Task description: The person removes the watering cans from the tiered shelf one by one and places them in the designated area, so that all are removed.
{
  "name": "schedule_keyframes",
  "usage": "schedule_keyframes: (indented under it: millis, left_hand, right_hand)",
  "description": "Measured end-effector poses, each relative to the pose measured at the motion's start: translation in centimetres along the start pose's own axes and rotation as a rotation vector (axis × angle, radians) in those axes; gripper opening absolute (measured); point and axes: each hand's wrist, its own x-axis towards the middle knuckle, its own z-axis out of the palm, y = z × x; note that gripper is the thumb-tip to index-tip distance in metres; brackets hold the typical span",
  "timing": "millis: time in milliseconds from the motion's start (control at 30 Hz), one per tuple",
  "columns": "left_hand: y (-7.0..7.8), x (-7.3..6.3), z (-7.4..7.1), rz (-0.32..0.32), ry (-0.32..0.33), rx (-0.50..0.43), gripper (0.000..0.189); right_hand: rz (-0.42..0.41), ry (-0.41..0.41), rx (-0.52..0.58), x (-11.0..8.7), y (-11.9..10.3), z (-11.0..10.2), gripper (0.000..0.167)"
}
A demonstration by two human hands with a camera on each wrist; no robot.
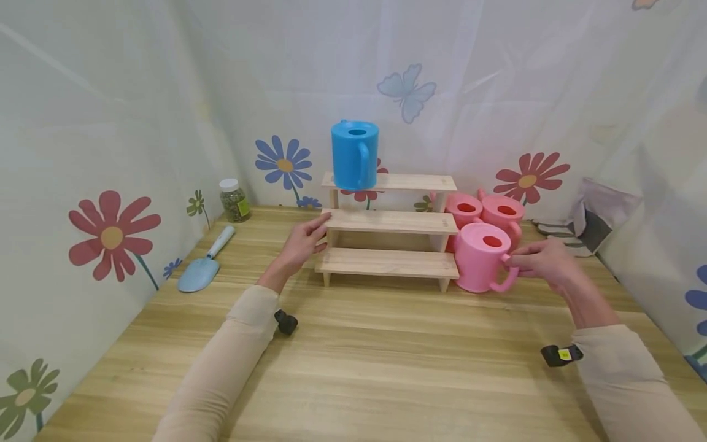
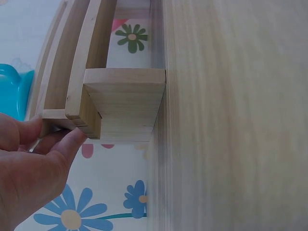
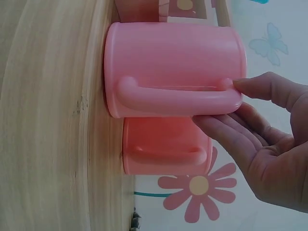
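Note:
A three-step wooden stand (image 1: 386, 263) sits on the table, and my left hand (image 1: 301, 245) grips the left end of its middle step. In the left wrist view, the thumb and fingers (image 2: 72, 142) close around that step's end. Upright beside the stand's right end is a light pink watering can (image 1: 479, 261). My right hand (image 1: 544, 264) pinches the upper part of its handle (image 3: 178, 100), thumb on top and fingers behind. On the top step's left side rests a blue watering can (image 1: 348, 156). Two darker pink watering cans (image 1: 505, 212) stand behind the light pink one, partly hidden by it.
At the left lie a light blue trowel (image 1: 200, 273) and a white-lidded jar (image 1: 235, 202) of small green bits. A pair of grey gloves (image 1: 585, 224) lies at the back right. Flower-printed curtains (image 1: 309, 73) enclose the wooden table (image 1: 353, 368) at back and sides.

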Motion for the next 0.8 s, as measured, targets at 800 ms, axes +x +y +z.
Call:
schedule_keyframes:
  millis: [800]
  left_hand:
    - [0.03,0.04,-0.18,-0.012,-0.017,-0.016,0.045]
  right_hand:
    - [0.001,0.037,-0.048,0.45,0.16,0.82,0.053]
